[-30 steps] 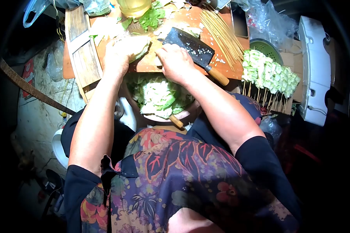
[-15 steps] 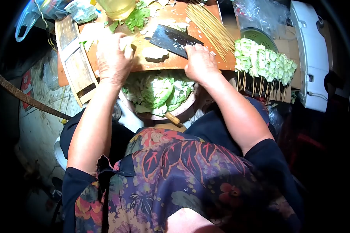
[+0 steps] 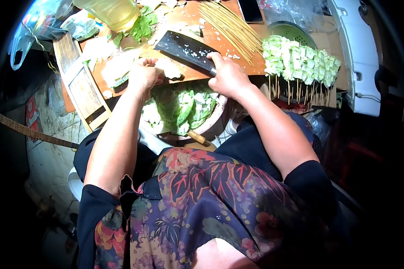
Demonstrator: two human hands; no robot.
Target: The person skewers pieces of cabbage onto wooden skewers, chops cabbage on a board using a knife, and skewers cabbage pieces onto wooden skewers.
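R hand (image 3: 229,75) on cleaver (image 3: 184,48), L hand (image 3: 143,77) at cabbage piece (image 3: 169,69), desk's (image 3: 211,38) near edge.
Nearest: basin (image 3: 219,110) w/ cut cabbage (image 3: 184,107), just this side of desk. Then L grip, fingers (image 3: 156,81) curled, can't tell if pinching; cabbage piece just R of it. R grip closed on cleaver, which slants far-L over desk. Beyond: skewers (image 3: 231,29), yellowish jar (image 3: 114,14).

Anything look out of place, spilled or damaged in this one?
Nothing looks damaged. The oddest item is what appears to be a smartphone lying beside the bamboo skewers, amid food. Small pale scraps also litter the wooden board and cling to the cleaver blade.
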